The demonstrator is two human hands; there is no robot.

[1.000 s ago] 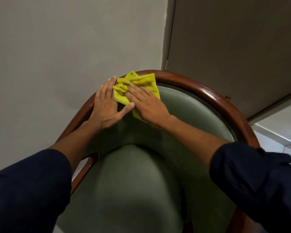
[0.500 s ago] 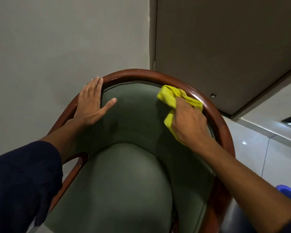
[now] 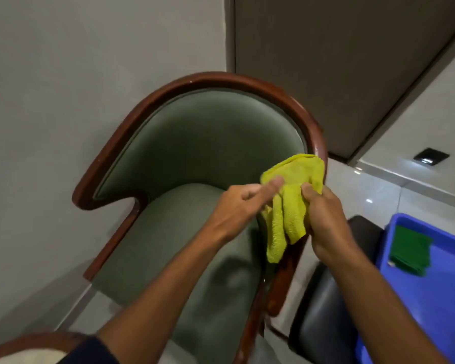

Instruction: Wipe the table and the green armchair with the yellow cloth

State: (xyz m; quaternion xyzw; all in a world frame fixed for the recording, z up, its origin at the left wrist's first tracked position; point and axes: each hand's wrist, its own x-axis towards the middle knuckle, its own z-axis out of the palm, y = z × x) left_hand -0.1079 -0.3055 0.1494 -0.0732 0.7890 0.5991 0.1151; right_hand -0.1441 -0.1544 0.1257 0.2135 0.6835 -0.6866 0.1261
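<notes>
The green armchair [image 3: 200, 143] with a curved brown wooden rim stands against the wall in front of me. The yellow cloth [image 3: 289, 203] hangs crumpled over the chair's right arm, lifted a little off it. My right hand [image 3: 323, 219] grips the cloth's right side. My left hand [image 3: 239, 206] reaches across the seat and pinches the cloth's left edge between thumb and fingers.
A blue plastic tray [image 3: 436, 290] with a green cloth [image 3: 410, 249] in it sits at the right on a black stool [image 3: 323, 311]. A grey wall runs behind the chair. Glossy floor tiles show at right. Another wooden rim [image 3: 24, 345] curves at the bottom left.
My right hand slid the cloth from the chair's back rim down to the right arm. My left hand left the left rim and came across to take the cloth.
</notes>
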